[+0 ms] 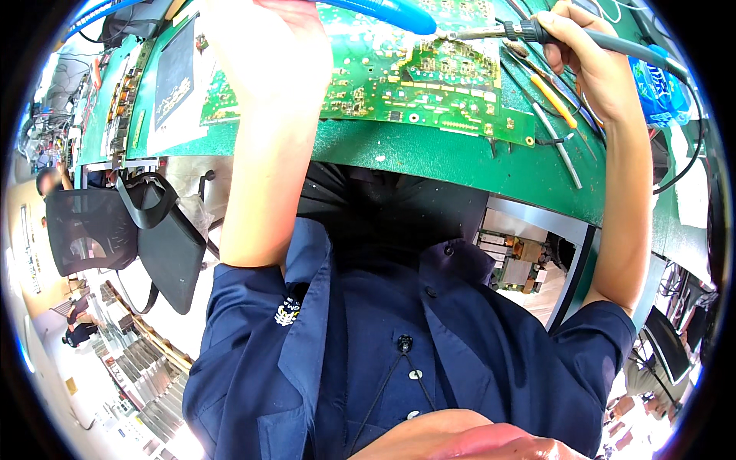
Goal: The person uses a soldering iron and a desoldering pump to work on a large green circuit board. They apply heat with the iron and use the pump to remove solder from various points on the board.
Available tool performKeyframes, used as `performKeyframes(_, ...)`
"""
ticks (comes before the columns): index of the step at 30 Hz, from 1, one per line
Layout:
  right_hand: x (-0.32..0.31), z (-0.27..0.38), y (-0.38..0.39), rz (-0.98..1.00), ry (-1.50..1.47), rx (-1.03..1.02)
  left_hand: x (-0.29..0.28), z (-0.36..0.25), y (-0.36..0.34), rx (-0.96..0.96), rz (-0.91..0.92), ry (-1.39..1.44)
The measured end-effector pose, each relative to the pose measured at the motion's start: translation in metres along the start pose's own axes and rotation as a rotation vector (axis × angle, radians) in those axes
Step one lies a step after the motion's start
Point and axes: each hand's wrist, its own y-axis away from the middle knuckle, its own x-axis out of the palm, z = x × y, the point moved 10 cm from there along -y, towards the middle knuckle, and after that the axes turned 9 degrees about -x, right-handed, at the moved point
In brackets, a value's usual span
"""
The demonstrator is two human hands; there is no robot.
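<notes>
A large green circuit board point(460, 92) lies on the green-topped bench, crowded with small parts. My right hand point(594, 61) is closed round the dark handle of a soldering iron point(483, 33), whose metal tip points left at the board's far part. From the left, a blue tube point(383, 14) with a rounded end reaches almost to that tip. My left hand point(287, 38) is closed on this tube at the top edge. Glare washes out the hand, and its fingertips are mostly hidden. Whether the iron touches the board cannot be made out.
Right of the board lie a yellow-handled tool point(553, 100), a slim silver tool point(558, 146) and cables. A blue package point(658, 92) stands beyond my right forearm. Leftward are a dark flat sheet point(175, 73) and a strip-shaped board point(126, 96). A black chair point(96, 230) stands beside the bench.
</notes>
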Motion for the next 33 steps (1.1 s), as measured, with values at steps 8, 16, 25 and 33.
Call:
performKeyframes(8,-0.002,-0.009,0.000,0.003,-0.041,0.036,0.013,0.003,0.012,0.021,0.035,-0.028)
performKeyframes(16,-0.001,-0.016,-0.002,0.024,-0.139,0.023,0.006,0.001,0.011,0.105,0.079,-0.066)
performKeyframes(25,0.001,-0.012,-0.003,0.016,-0.115,0.026,0.008,-0.011,0.032,0.178,0.062,-0.022)
performKeyframes(33,-0.024,-0.022,-0.010,0.080,-0.125,-0.065,-0.063,-0.118,0.035,0.255,0.017,-0.182)
